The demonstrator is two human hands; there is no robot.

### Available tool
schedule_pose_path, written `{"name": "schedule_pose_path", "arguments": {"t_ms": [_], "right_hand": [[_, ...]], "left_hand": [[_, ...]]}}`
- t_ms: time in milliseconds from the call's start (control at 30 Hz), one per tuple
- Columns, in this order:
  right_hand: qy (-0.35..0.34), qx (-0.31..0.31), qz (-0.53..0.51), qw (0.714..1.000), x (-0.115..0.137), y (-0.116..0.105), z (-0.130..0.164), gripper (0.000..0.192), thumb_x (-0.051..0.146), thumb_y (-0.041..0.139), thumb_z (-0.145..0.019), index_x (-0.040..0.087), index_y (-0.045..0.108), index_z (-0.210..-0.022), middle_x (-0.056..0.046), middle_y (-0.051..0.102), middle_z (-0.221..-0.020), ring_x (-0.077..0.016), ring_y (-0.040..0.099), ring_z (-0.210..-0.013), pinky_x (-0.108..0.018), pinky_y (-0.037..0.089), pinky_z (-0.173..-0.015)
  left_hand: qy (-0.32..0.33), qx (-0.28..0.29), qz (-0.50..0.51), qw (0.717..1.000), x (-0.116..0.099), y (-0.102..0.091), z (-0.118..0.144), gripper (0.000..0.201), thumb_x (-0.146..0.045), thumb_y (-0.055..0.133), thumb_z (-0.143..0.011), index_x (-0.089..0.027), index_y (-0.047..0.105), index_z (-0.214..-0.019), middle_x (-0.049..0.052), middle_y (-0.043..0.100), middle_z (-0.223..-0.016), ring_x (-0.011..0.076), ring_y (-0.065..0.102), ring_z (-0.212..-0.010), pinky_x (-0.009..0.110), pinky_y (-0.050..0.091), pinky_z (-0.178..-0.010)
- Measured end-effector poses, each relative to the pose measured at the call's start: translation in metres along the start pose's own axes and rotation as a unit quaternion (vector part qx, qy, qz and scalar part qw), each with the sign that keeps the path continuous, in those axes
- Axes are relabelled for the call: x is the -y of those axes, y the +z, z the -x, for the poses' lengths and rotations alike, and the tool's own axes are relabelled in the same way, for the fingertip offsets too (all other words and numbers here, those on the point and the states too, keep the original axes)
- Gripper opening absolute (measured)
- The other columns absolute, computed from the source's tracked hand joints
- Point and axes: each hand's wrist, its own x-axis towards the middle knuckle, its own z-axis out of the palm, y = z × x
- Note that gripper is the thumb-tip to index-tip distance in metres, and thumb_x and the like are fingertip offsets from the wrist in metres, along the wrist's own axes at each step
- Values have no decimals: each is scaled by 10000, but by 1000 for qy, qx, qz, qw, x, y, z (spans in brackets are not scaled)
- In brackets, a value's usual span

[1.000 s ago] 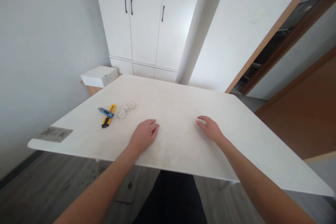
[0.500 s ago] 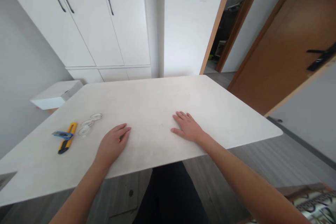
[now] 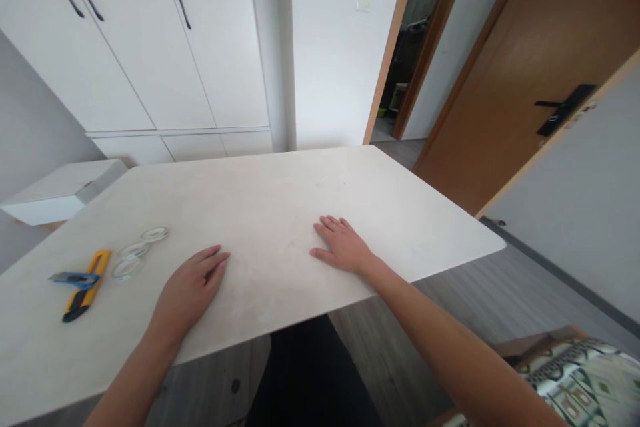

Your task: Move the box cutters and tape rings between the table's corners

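Observation:
My right hand (image 3: 341, 245) lies palm down on the white table (image 3: 260, 200), its fingers spread and nothing under them that I can see. Nearer the left side, my left hand (image 3: 189, 290) rests on its edge on the tabletop, fingers loosely extended with a small gap by the thumb; it holds nothing visible. Left of it are several clear, thin tape rolls (image 3: 155, 234) in a short row. Farther left, a yellow utility knife with a black end (image 3: 103, 263) lies at a slant, with a smaller blue utility knife (image 3: 75, 278) crossing over it.
A white box (image 3: 60, 190) stands beyond the table's left edge. White cabinets (image 3: 210, 73) line the far wall. A brown door (image 3: 505, 73) and a doorway are at the right. A patterned cushioned seat (image 3: 580, 380) is at the lower right.
The whole view has swung slightly right, so table, knives and tape rolls appear farther left. Both hands keep their places and poses on the table.

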Motion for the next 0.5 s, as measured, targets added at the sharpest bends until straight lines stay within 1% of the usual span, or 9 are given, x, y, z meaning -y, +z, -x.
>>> {"name": "schedule_pose_path", "arguments": {"t_ms": [500], "right_hand": [[5, 13, 3, 1000, 0, 0, -1, 818, 723, 338, -946, 169, 403, -1543, -156, 321, -1619, -311, 255, -1504, -508, 175, -1214]], "left_hand": [[-10, 7, -2, 1000, -2, 0, 0, 499, -524, 404, -936, -220, 759, -1111, 73, 681, -1291, 250, 632, -1193, 398, 452, -1112]]}}
